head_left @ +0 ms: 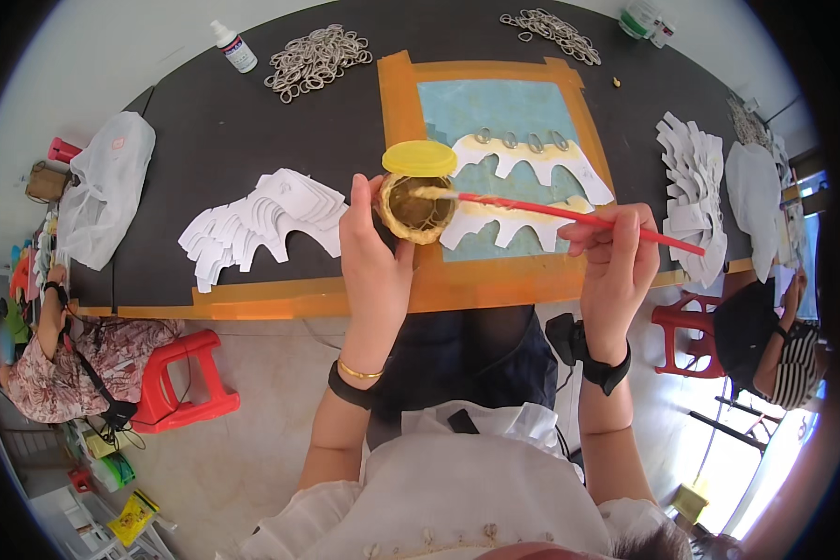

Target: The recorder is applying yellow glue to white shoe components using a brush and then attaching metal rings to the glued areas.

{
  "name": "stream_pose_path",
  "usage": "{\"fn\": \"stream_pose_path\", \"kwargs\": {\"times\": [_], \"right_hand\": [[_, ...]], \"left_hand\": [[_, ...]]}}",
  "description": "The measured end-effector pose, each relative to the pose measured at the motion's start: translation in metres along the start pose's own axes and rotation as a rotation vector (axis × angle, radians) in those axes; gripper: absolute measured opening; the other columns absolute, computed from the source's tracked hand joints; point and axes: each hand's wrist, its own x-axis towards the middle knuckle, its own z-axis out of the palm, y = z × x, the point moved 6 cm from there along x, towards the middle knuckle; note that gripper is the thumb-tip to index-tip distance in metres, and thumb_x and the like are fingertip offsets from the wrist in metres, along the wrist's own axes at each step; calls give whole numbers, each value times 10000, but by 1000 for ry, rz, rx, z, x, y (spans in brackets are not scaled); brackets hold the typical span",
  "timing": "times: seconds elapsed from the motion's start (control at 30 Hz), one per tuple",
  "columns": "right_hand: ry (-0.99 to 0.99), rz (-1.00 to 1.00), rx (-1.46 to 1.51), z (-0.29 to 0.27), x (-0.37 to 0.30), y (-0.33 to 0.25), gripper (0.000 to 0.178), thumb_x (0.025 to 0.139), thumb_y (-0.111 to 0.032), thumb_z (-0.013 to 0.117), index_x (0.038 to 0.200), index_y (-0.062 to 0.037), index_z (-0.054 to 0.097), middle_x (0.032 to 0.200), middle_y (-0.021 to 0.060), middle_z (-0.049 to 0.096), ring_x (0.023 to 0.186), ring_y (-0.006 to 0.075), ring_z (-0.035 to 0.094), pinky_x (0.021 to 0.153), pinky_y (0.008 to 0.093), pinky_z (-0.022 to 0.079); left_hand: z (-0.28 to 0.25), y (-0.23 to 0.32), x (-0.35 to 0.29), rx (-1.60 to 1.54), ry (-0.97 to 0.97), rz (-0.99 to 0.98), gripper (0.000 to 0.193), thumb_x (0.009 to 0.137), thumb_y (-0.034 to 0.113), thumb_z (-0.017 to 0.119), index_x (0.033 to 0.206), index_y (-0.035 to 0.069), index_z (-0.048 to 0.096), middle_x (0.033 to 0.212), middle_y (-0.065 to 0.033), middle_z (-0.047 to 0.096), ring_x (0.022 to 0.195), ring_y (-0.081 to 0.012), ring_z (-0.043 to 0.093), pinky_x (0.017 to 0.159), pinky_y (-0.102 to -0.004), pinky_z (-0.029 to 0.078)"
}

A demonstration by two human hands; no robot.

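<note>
My left hand [373, 266] is wrapped round a small glue jar [394, 222], its mouth tipped toward me and its rim crusted with yellowish paste. The jar's yellow lid [420, 159] sits just beyond the mouth. Between the fingers of my right hand [619, 257] is a red-handled brush [551, 211], with its bristle end inside the jar. Beneath lie two white scalloped paper pieces on a blue sheet [523, 98]. The farther paper piece [583, 173] carries a yellowish strip and several metal rings [511, 140]; the nearer paper piece [471, 222] has yellowish smears along its top.
Stacked white cut-outs [261, 224] lie left, more paper pieces [691, 187] right. Piles of metal rings [317, 58] and a white bottle [234, 47] stand at the back. Orange tape [299, 301] edges the table. People sit on both sides near red stools [187, 383].
</note>
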Motion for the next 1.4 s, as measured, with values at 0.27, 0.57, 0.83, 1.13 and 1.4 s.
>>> {"fn": "stream_pose_path", "kwargs": {"times": [0.27,0.57,0.83,1.13,1.4], "right_hand": [[144,299,529,-25,-10,44,309,1027,-290,402,980,-21,547,761,70,613,685,134,567,764,315,532],[143,488,826,-5,-3,37,301,1023,-306,401,990,-44,545,825,71,652,764,164,634,866,381,511],[319,73,507,-100,-27,9,283,1025,-259,399,978,-13,529,791,115,640,720,188,632,803,362,525],[169,-9,-126,-91,-63,15,261,1026,-202,391,976,33,493,864,195,660,731,223,640,759,331,513],[127,-61,-269,-101,-61,12,254,1021,-200,408,980,32,503,865,185,658,733,219,642,743,331,519]], "left_hand": [[3,-2,-2,-3,11,2,898,792,19,714,1472,-17,129,1371,-182,449,1256,-308,467,1063,-369,342],[3,-13,-6,-131,84,-90,901,791,100,740,1464,-29,157,1441,-254,331,1348,-349,341,1104,-393,268],[-20,4,-31,-3,329,279,528,795,79,740,1213,20,422,1064,-110,494,979,-220,485,870,-362,400],[48,60,-36,157,-190,531,349,768,157,739,1092,86,634,1087,-77,579,989,-281,544,824,-389,442],[59,56,-36,153,-321,467,397,802,247,712,1132,53,609,1121,-92,560,1045,-276,526,877,-400,460]]}}
